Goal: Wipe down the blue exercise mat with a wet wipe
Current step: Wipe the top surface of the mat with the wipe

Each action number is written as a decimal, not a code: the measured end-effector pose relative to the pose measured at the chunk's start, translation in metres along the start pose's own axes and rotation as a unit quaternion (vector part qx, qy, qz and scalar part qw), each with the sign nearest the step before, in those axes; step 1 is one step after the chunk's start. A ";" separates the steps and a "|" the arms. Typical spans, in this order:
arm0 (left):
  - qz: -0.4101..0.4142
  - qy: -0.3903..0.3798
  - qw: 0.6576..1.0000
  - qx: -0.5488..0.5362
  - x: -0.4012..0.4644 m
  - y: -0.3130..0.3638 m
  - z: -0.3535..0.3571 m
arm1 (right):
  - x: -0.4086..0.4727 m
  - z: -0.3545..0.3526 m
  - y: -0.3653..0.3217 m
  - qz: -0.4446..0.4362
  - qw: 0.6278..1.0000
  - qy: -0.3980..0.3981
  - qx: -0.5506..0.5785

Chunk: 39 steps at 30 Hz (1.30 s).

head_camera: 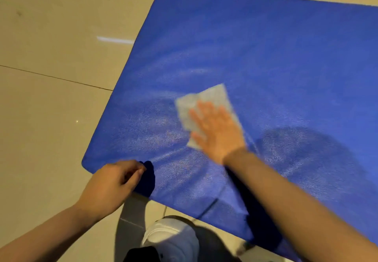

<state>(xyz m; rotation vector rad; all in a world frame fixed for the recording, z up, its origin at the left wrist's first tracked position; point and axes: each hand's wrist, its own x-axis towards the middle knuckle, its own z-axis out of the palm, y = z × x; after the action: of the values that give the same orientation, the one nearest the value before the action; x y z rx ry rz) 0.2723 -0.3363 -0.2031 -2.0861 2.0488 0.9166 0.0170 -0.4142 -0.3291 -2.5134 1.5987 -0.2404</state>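
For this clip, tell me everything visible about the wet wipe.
The wet wipe is a thin white sheet, roughly rectangular and slightly crumpled, blurred in this view. It lies flat on the blue mat, toward its near left part. The right hand presses on it with straight, spread fingers and covers its lower right portion; its far corner and left edge stick out. The mat nearby shows pale, shiny streaks. Nothing else touches the wipe.

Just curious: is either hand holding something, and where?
The left hand grips the blue mat at its near edge; the right hand presses flat on the wet wipe.
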 end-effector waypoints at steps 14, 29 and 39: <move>-0.042 0.075 0.996 -0.009 0.025 0.006 -0.007 | -0.033 0.009 -0.100 -0.219 0.974 -0.043 0.029; 0.065 0.028 0.997 -0.037 0.014 0.054 0.040 | -0.183 -0.052 0.136 0.454 0.891 0.020 0.000; 0.060 0.060 0.996 -0.029 -0.009 0.046 0.023 | -0.125 -0.001 -0.111 -0.030 0.995 -0.090 0.025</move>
<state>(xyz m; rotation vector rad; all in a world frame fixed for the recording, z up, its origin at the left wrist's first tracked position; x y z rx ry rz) 0.2220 -0.3233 -0.2018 -2.1147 2.2565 0.8979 0.0624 -0.2539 -0.3107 -2.4690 1.4338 -0.0584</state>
